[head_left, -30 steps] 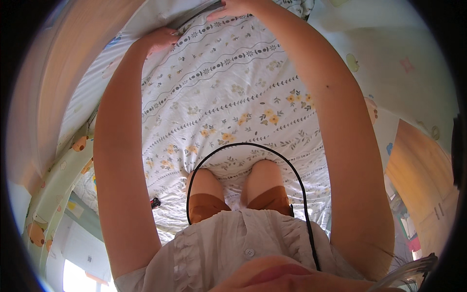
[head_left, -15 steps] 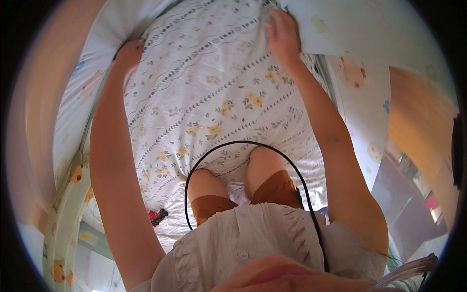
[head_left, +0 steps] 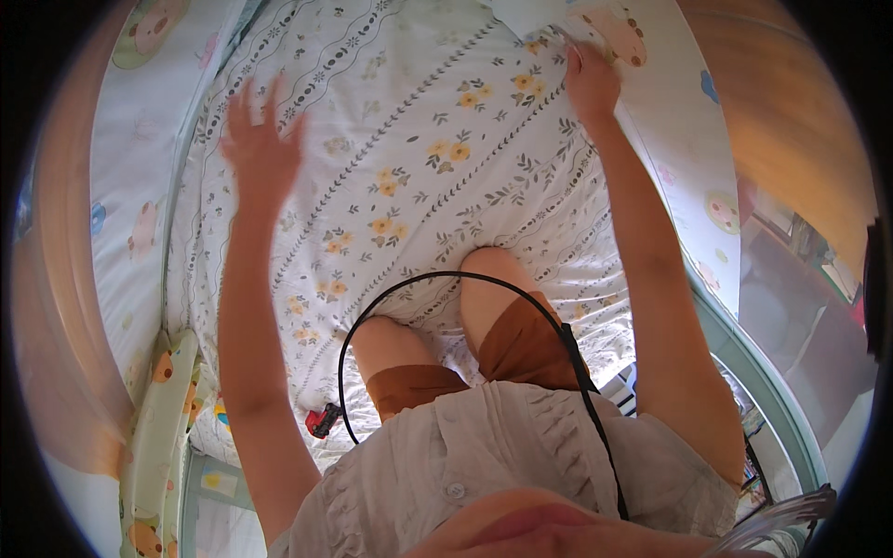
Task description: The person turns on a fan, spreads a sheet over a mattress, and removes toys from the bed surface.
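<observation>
A white bed sheet point(head_left: 372, 139) with yellow flowers and dark leafy lines spreads beneath both my hands. My left hand point(head_left: 262, 153) hovers or rests lightly over its left part, fingers spread, blurred by motion and holding nothing. At the sheet's far right edge, beside the cartoon-printed fabric side panel point(head_left: 684, 153), my right hand point(head_left: 593, 86) is closed with curled fingers. Whether it pinches the sheet or the panel is hidden. My bare knees press on the near part of the sheet.
A small red and black toy car point(head_left: 323, 420) lies left of my knees. Printed fabric side panels point(head_left: 139, 195) border the bed. A black cable point(head_left: 446, 274) loops before my chest. A green-grey rail point(head_left: 758, 349) curves at the right.
My left hand has come away from the left edge, inward over the sheet, its fingers now spread. My right hand has moved nearer and slightly right, and its fingers have curled in.
</observation>
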Demonstrator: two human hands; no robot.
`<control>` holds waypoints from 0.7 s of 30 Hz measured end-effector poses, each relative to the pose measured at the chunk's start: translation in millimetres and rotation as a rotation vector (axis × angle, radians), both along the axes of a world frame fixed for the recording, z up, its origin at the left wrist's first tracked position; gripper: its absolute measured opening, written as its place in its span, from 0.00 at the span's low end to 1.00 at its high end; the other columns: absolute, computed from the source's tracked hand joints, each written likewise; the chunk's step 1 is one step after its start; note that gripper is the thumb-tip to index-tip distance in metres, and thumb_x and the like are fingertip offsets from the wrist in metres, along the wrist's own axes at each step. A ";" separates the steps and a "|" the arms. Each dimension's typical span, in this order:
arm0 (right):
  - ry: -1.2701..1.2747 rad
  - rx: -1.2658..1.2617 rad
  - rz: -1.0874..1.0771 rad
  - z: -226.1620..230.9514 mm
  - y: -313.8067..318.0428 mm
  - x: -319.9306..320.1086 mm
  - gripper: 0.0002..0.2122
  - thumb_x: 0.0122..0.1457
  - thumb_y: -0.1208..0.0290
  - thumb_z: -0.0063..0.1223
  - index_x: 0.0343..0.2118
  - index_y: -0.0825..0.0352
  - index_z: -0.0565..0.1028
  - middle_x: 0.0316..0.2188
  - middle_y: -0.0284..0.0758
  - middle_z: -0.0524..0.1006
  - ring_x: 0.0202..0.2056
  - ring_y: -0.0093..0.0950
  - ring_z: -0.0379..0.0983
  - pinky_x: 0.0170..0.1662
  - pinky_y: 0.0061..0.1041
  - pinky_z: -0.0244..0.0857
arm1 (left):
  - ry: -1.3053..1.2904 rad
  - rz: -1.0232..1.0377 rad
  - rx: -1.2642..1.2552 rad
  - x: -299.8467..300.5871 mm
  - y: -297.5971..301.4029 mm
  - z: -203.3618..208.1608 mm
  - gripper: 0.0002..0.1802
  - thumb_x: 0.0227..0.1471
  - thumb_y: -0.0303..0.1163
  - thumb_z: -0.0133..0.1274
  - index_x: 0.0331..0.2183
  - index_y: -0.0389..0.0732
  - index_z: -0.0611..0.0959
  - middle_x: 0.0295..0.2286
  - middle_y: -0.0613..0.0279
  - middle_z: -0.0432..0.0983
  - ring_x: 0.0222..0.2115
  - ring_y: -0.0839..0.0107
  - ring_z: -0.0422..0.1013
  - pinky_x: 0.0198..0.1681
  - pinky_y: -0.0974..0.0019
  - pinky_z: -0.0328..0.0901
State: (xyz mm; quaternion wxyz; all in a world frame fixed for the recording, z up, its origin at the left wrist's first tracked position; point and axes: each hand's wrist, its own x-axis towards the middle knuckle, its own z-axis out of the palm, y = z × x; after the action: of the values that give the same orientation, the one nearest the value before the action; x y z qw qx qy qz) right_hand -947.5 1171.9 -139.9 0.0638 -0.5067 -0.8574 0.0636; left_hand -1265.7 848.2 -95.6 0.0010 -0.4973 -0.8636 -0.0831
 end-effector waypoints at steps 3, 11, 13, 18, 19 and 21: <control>-0.017 0.087 -0.082 -24.5 -5.7 -3.7 0.12 0.62 0.58 0.44 0.31 0.62 0.73 0.27 0.40 0.78 0.30 0.45 0.75 0.31 0.43 0.68 | -0.303 0.020 -0.354 52.1 23.1 -11.0 0.43 0.49 0.66 0.48 0.62 0.64 0.56 0.65 0.56 0.36 0.64 0.42 0.31 0.53 0.20 0.38; 0.089 0.098 0.006 -24.4 -5.9 -22.0 0.12 0.62 0.59 0.44 0.29 0.61 0.70 0.24 0.40 0.77 0.28 0.45 0.74 0.30 0.45 0.67 | -0.151 0.152 0.144 52.0 24.0 -74.2 0.23 0.52 0.51 0.53 0.46 0.51 0.74 0.55 0.55 0.55 0.58 0.47 0.48 0.51 0.20 0.39; 0.077 0.126 0.025 -24.1 -2.8 -16.7 0.12 0.61 0.58 0.44 0.28 0.61 0.70 0.24 0.40 0.77 0.28 0.45 0.74 0.30 0.45 0.67 | -0.058 0.146 0.111 56.7 33.9 -66.7 0.14 0.52 0.44 0.55 0.37 0.47 0.75 0.47 0.57 0.63 0.52 0.53 0.55 0.51 0.32 0.45; 0.221 0.138 0.120 -7.3 10.3 -19.3 0.07 0.60 0.65 0.47 0.30 0.61 0.74 0.25 0.40 0.77 0.28 0.44 0.74 0.31 0.42 0.67 | -0.137 0.078 0.310 35.6 44.5 -64.0 0.04 0.54 0.32 0.52 0.30 0.43 0.75 0.33 0.57 0.69 0.36 0.57 0.64 0.45 0.52 0.55; 0.289 0.179 0.175 -1.7 15.4 -23.0 0.06 0.59 0.66 0.48 0.30 0.60 0.75 0.25 0.40 0.77 0.28 0.43 0.74 0.32 0.41 0.67 | -0.179 0.086 0.371 25.7 55.4 -59.7 0.05 0.54 0.33 0.52 0.31 0.43 0.75 0.33 0.57 0.69 0.36 0.57 0.64 0.45 0.52 0.55; 0.320 0.205 0.220 -1.8 17.0 -30.5 0.05 0.58 0.68 0.49 0.30 0.61 0.75 0.25 0.38 0.77 0.27 0.41 0.74 0.30 0.37 0.68 | -0.253 0.110 0.493 5.9 78.9 -58.5 0.06 0.54 0.34 0.52 0.32 0.43 0.75 0.33 0.58 0.69 0.37 0.57 0.64 0.45 0.52 0.55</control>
State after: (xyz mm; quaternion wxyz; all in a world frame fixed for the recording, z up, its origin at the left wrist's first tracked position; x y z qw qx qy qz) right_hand -977.9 1188.8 -141.7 0.2428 -0.3842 -0.8886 0.0621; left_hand -1259.9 927.1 -154.1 0.0185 -0.4200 -0.8363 -0.3519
